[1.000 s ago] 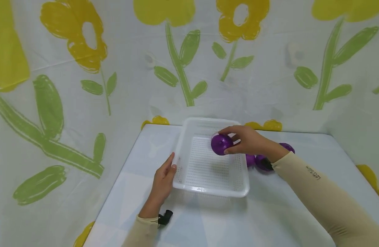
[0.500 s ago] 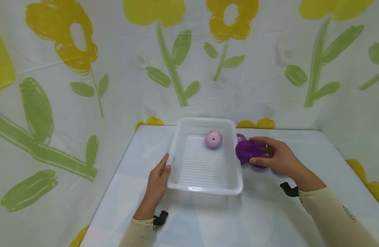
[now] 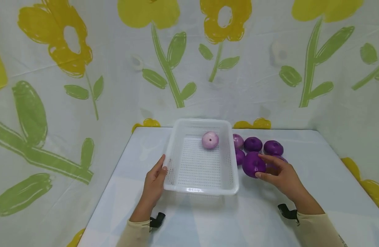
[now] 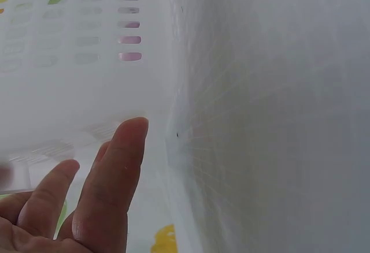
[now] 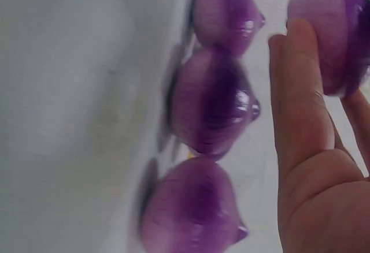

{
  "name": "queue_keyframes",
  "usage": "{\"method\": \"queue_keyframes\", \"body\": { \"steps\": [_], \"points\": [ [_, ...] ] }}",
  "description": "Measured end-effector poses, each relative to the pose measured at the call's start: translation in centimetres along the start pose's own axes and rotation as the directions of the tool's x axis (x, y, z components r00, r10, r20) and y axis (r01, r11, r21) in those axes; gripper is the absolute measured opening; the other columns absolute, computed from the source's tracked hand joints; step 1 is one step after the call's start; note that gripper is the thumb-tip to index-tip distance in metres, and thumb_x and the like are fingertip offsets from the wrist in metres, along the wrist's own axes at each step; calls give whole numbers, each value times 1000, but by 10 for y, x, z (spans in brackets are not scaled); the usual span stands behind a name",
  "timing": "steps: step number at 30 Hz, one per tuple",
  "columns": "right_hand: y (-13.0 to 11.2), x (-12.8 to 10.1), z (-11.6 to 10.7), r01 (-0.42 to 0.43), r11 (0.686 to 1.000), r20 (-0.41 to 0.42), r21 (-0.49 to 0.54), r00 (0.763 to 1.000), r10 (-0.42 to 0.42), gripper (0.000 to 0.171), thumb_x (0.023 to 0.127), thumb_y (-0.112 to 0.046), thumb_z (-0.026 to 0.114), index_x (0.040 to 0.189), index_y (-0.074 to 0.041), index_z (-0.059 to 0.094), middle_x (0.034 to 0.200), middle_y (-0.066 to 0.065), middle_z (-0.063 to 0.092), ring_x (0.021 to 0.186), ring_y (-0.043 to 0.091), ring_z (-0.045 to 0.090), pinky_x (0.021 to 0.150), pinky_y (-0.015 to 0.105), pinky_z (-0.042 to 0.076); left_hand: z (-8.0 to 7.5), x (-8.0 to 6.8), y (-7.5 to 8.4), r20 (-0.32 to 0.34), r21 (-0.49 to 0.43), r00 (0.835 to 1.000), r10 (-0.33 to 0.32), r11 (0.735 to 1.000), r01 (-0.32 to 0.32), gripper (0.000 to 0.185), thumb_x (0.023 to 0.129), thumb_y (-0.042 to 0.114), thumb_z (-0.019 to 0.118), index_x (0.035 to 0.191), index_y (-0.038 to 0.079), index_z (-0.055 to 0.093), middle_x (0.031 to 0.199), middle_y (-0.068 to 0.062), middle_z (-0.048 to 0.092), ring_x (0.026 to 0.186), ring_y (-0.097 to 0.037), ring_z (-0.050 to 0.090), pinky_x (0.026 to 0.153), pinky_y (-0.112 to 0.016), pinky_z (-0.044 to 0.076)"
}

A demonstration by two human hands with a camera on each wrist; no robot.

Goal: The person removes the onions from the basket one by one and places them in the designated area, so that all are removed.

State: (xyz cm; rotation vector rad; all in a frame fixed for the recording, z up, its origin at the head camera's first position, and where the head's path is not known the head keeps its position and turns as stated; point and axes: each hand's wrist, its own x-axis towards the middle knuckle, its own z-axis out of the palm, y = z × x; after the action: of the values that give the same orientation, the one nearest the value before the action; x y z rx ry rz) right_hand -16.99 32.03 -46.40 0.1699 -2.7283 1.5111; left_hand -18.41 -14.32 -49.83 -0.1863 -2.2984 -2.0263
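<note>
A white perforated plastic basket (image 3: 180,185) stands in the middle of the table in the head view. One pale purple onion (image 3: 210,140) lies inside it, towards the back right. My left hand (image 3: 154,178) grips the basket's left rim, thumb at the edge; in the left wrist view its fingers (image 4: 113,178) extend against the outer wall. Right of the basket, my right hand (image 3: 282,175) holds a dark purple onion (image 3: 253,165) between thumb and fingers, raised in front of the others. The right wrist view shows this held onion (image 5: 326,39) beside several more.
Several purple onions (image 3: 253,144) sit on the white table (image 3: 189,219) right of the basket, the nearest partly hidden by its wall. A flower-patterned cloth (image 3: 254,85) hangs behind and beside the table. Black camera mounts (image 3: 157,220) stick out at both wrists.
My right hand let an onion go in the basket, then moved right and took hold of another onion. It has since drawn that onion slightly nearer. The left hand stays at the basket's rim.
</note>
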Motion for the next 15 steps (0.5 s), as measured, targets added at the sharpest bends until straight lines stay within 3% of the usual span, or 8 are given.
{"method": "queue_keyframes", "body": {
  "steps": [5,11,15],
  "points": [
    [9,0,12,-16,999,26,37,1000,15,76,87,-36,89,154,-20,57,153,14,53,119,42,67,87,32,60,0,1,1,4,0,1000,15,1000,-15,55,114,18,49,166,15,35,168,1,36,147,-20,44,111,-36,44],
    [14,0,28,-8,1000,63,-19,998,9,78,83,-44,91,151,-23,60,148,7,61,123,36,66,96,51,57,0,1,0,3,7,1000,13,1000,-13,54,114,18,49,166,15,35,168,1,35,148,-20,42,113,-38,42],
    [14,-2,34,24,1000,83,-5,996,-23,72,84,-39,91,148,-23,62,145,6,63,122,35,66,96,48,58,0,0,-1,-1,0,1000,-3,1000,3,54,114,19,49,166,19,36,167,2,36,147,-20,44,111,-38,44]
  ]
}}
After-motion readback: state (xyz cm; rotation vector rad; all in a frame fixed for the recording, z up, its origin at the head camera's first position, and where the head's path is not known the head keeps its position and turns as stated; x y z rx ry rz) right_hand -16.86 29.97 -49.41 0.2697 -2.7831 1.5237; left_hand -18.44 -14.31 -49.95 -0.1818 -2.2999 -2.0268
